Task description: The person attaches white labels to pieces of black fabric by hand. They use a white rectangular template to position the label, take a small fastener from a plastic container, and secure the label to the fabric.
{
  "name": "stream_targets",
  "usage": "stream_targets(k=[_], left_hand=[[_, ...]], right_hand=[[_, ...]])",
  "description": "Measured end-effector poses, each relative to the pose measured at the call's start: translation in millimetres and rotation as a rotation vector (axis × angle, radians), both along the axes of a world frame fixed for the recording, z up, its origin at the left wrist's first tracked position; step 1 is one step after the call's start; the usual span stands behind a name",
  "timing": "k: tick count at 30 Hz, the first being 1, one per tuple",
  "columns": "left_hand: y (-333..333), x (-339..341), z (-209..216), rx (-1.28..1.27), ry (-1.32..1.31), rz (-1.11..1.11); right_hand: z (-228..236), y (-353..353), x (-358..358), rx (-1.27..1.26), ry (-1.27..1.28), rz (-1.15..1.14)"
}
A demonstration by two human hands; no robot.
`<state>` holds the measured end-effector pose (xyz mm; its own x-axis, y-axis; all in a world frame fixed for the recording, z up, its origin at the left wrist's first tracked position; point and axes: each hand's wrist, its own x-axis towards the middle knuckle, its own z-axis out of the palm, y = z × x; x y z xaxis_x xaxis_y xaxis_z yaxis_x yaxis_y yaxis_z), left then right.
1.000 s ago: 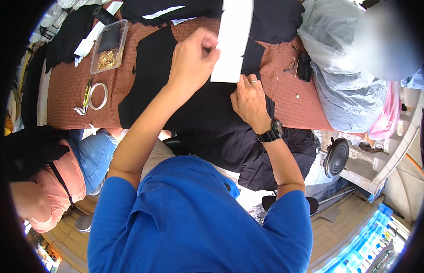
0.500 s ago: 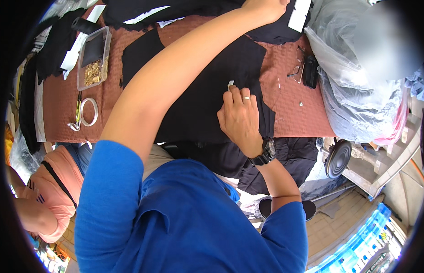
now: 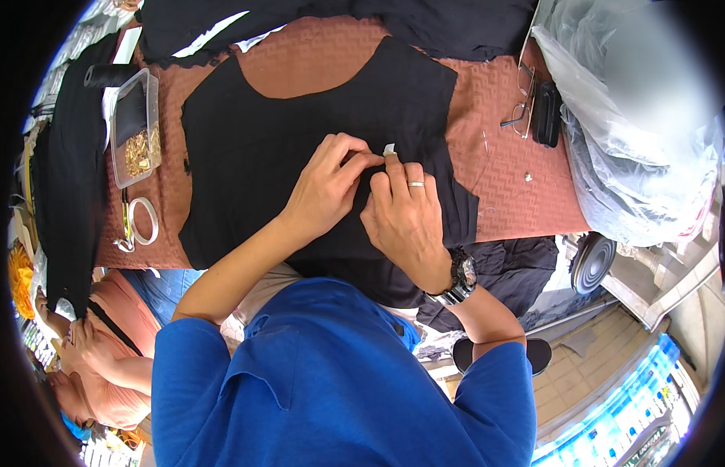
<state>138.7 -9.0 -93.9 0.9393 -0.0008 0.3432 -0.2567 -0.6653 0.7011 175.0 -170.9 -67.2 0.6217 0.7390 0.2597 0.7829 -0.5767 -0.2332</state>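
A cut piece of black fabric (image 3: 300, 132) lies flat on a reddish-brown textured table (image 3: 503, 179). Both my hands meet on its right part. My left hand (image 3: 325, 191) pinches its fingertips together against a small white tag (image 3: 389, 149) that stands on the cloth. My right hand (image 3: 405, 222), with a ring and a wristwatch, holds the same tag from the other side with thumb and forefinger. Its palm rests on the fabric.
A clear plastic box (image 3: 137, 124) with gold bits, scissors and a white tape ring (image 3: 143, 221) lie at the left. Eyeglasses (image 3: 520, 105) and a black case (image 3: 547, 113) sit at the right beside a large plastic bag (image 3: 635, 140). Another person (image 3: 94, 358) sits lower left.
My left arm, stretched to the far right with a white sheet, has come back without it. Its fingers now meet my right hand at the small tag.
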Motion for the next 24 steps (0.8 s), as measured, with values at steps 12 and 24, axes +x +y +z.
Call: stream_targets(k=[12, 24], left_hand=[[-3, 16, -13, 0.249, -0.077, 0.000], [6, 4, 8, -0.058, -0.037, -0.002]], right_hand=[[-9, -3, -23, 0.014, 0.056, -0.023], [8, -50, -2, 0.466, 0.196, -0.193]])
